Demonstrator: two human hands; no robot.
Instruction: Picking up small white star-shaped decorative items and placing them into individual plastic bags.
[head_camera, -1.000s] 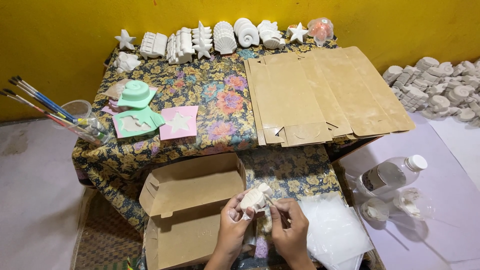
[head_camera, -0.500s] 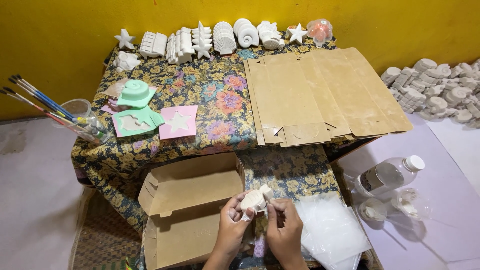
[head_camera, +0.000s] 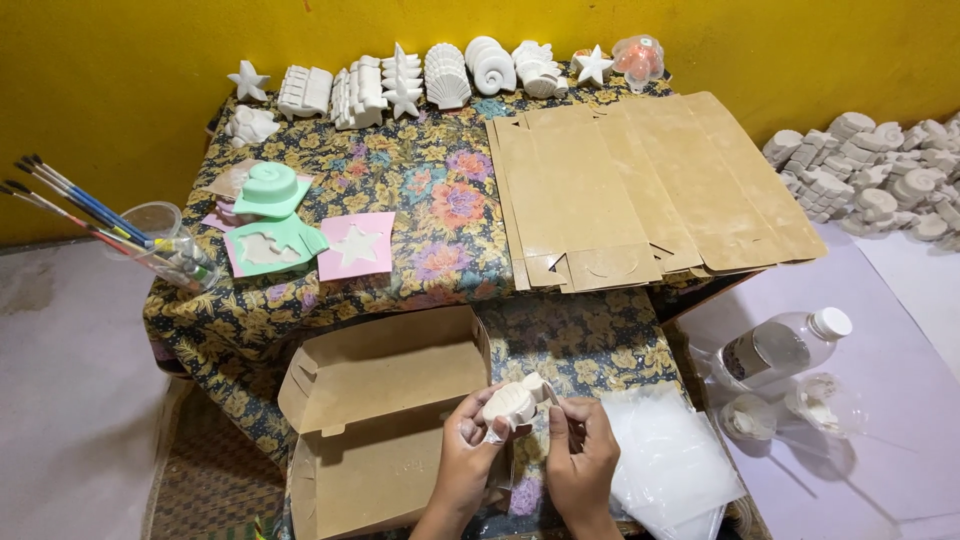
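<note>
At lower centre, left hand (head_camera: 470, 450) and right hand (head_camera: 580, 455) fingers gripped one white figurine (head_camera: 512, 403), apparently part-wrapped in clear film; open carton (head_camera: 385, 420) held nothing visible.

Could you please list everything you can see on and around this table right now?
Plaster figures: about ten, white, row along table's back edge
Flat cartons: several, brown, table right
Moulds: few, green and pink, table left
Brushes: several, in clear cup, left edge
Open box: one, brown, front
Clear bags: stack, front right
Bottle: one, clear, right
Plaster pile: many, white, far right
Small figure: one, white, held in both hands
Left hand, right hand: bottom centre
</note>
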